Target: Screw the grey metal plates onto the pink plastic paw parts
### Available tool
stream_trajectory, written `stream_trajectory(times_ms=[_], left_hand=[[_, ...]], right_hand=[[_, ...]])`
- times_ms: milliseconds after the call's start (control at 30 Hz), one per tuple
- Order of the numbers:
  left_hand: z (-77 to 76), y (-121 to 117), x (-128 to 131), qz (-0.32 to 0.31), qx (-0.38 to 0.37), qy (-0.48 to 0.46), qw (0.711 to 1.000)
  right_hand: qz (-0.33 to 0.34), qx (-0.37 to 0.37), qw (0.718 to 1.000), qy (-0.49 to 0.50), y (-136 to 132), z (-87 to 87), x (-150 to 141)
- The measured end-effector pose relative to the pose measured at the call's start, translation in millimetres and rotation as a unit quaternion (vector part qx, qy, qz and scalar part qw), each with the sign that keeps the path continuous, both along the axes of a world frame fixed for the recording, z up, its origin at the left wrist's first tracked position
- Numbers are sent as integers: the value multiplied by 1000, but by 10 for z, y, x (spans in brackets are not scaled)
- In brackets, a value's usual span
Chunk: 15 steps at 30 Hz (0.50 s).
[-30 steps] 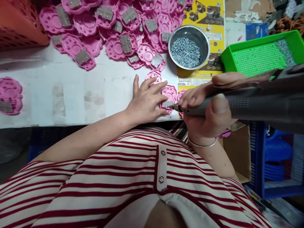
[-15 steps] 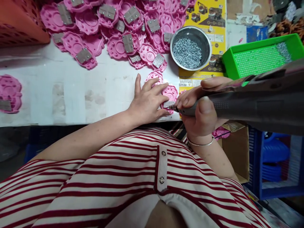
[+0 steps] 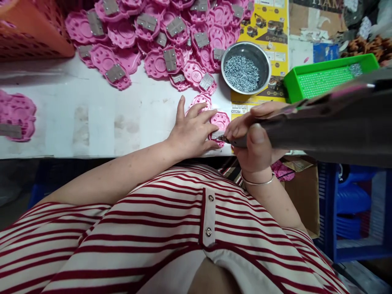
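My left hand [image 3: 192, 132] lies with its fingers spread, thumb and fingertips resting at the left edge of a pink plastic part [image 3: 219, 121]. A flat metal plate sits on the near end of that part, partly hidden by my fingers. A second pink part [image 3: 200, 101] lies beyond my left fingers, partly covered by them. My right hand [image 3: 255, 143] is closed around a dark electric screwdriver [image 3: 312, 136], held nearly level. The screwdriver's tip reaches the metal plate; whether a screw is under it I cannot tell.
A steel bowl [image 3: 246, 67] of small screws stands beyond my hands. A green tray [image 3: 290, 87] is to its right. Many pink parts with metal plates [image 3: 170, 59] are heaped at the back, beside an orange basket [image 3: 33, 30]. More pink parts [image 3: 18, 116] lie far left.
The view has shifted slightly, and more pink parts show at the far left. Both hands and the screwdriver tip stay at the same pink part; the screwdriver's rear end has moved slightly.
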<state>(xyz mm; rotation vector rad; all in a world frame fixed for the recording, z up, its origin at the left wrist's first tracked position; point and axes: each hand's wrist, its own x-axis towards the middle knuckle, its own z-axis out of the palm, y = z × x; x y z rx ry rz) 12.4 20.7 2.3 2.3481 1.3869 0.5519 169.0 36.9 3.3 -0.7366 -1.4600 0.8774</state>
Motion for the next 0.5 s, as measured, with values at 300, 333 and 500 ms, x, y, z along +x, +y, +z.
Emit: stream_trajectory(times_ms=[300,333,500], left_hand=[[-58,-32,-17,18,11,-9,1000],[-67,-36,-21,19,12,-11,1000],[-108,-42,-56,9,26,-25,999]], right_hand=[[-55,36,998,20,-258,96,158],[-56,43,997,30,-256,52,169],[-24,64,995,74,-220,72,120]])
